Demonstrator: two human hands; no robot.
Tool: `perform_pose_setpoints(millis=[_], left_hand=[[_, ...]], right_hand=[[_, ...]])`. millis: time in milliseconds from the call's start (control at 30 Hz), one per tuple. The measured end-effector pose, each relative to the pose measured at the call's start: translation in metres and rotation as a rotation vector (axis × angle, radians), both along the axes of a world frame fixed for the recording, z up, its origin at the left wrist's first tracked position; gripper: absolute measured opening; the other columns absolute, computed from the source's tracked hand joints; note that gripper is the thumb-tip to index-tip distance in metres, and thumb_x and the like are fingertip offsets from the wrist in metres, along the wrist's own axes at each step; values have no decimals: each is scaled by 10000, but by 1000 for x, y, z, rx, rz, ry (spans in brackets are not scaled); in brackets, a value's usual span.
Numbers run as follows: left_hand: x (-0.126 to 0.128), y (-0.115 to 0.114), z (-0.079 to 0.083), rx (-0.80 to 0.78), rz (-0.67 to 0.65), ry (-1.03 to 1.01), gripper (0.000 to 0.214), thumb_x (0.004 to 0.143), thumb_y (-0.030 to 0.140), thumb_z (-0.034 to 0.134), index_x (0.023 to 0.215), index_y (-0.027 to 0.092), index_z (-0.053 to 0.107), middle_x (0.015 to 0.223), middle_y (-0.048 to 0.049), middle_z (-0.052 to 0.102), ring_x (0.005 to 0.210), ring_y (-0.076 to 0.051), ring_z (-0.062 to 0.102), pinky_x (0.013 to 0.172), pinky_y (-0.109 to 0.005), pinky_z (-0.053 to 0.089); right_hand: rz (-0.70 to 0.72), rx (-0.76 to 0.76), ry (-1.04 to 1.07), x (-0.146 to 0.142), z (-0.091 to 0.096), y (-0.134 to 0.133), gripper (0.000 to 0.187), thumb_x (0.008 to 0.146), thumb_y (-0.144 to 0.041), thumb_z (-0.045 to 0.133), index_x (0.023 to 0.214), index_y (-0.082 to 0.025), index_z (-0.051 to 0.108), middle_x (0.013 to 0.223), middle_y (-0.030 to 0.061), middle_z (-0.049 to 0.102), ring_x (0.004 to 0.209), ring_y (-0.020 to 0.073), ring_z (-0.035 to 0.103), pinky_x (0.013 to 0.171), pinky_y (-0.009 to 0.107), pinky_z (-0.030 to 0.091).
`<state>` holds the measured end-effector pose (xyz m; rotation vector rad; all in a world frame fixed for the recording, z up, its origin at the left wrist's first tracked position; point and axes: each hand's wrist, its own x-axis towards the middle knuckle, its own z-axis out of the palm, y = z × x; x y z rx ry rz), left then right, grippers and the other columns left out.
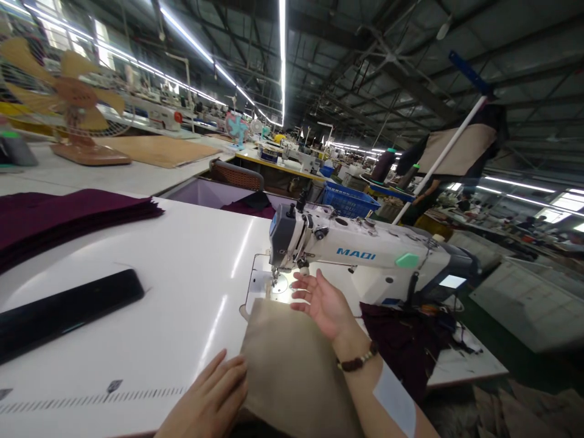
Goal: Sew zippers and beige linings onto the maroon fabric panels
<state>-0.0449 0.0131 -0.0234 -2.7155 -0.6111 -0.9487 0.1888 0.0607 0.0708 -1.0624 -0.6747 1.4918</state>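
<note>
A tan piece of fabric [287,365] lies on the white sewing table [182,292], its far edge at the needle of a white sewing machine [356,249]. My left hand [212,398] rests flat on the table with its fingers on the fabric's left edge. My right hand [322,301] hovers over the fabric just in front of the presser foot, fingers stretched out and apart, holding nothing. A bead bracelet [360,361] is on my right wrist.
A stack of dark maroon fabric pieces [68,213] lies at the far left of the table. A long black bar [64,310] lies near it. More maroon cloth [406,340] hangs right of the machine. A fan [73,103], a blue crate [349,201] and other workstations stand beyond.
</note>
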Motion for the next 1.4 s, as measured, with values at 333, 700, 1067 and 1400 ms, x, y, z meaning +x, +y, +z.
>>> perform_pose_setpoints(millis=[333,700,1067,1400], left_hand=[[-33,4,-33,-21,120,10,262,907,261,417,1123,200,552,1240,-47,537,1150,-157,492,977,-236,374],[-31,4,-35,-77,102,-44,301,897,268,424,1176,201,516,1223,-69,550,1119,-175,520,947,-250,392],[-33,4,-37,-41,116,-7,301,897,253,385,1151,184,531,1263,-73,512,1150,-171,492,964,-257,376],[-32,1,-32,-124,136,-16,341,859,270,443,1186,220,526,1263,-48,518,1126,-190,515,950,-275,400]], right_hand=[[-14,-99,240,-17,8,5,471,955,-329,257,815,-67,623,661,38,574,550,85,536,578,232,455],[-253,74,-210,-22,-4,14,312,674,-450,590,608,-156,510,533,-40,443,462,78,378,562,268,421],[-607,391,-1381,-21,5,11,141,621,-125,582,613,-188,456,634,-12,448,653,158,388,714,306,276],[-643,513,-1940,-18,-2,10,98,694,-88,506,708,-180,473,696,8,540,685,180,480,710,306,309]])
